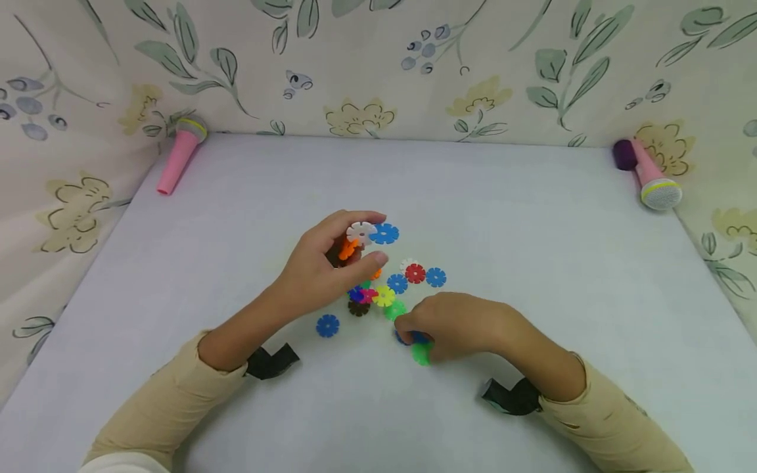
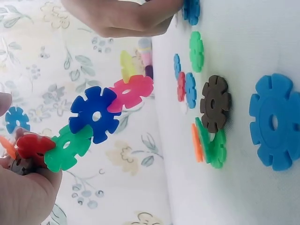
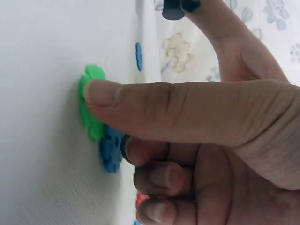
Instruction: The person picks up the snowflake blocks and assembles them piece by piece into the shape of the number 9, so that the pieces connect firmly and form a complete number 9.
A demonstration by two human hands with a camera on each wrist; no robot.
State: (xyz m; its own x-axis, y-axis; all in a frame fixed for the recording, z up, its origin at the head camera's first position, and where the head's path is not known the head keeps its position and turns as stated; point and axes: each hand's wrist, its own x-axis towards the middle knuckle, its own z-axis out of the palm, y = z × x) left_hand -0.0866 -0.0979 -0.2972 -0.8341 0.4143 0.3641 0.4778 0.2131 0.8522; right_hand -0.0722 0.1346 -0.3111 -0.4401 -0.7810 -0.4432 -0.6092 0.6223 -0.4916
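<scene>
My left hand [image 1: 313, 269] holds up a chain of interlocking snowflake discs [image 2: 84, 110], pinched at its brown and red end. From there it runs through green, dark blue and pink to yellow; orange, white [image 1: 355, 231] and light blue discs [image 1: 387, 234] branch off near the fingertips. Low over the table, my right hand [image 1: 461, 322] has its thumb at a green disc [image 3: 89, 122], with a blue disc [image 3: 110, 157] right beside it. The other fingers curl near a dark disc edge. Whether they pinch anything is hidden.
Loose discs lie around the hands: a blue one [image 1: 328, 326] by the left wrist, a brown one [image 1: 358, 309], a red one [image 1: 415, 273] and another blue [image 1: 436, 277]. Pink toy microphones rest at the far left [image 1: 177, 161] and far right [image 1: 649, 167] before a floral cloth.
</scene>
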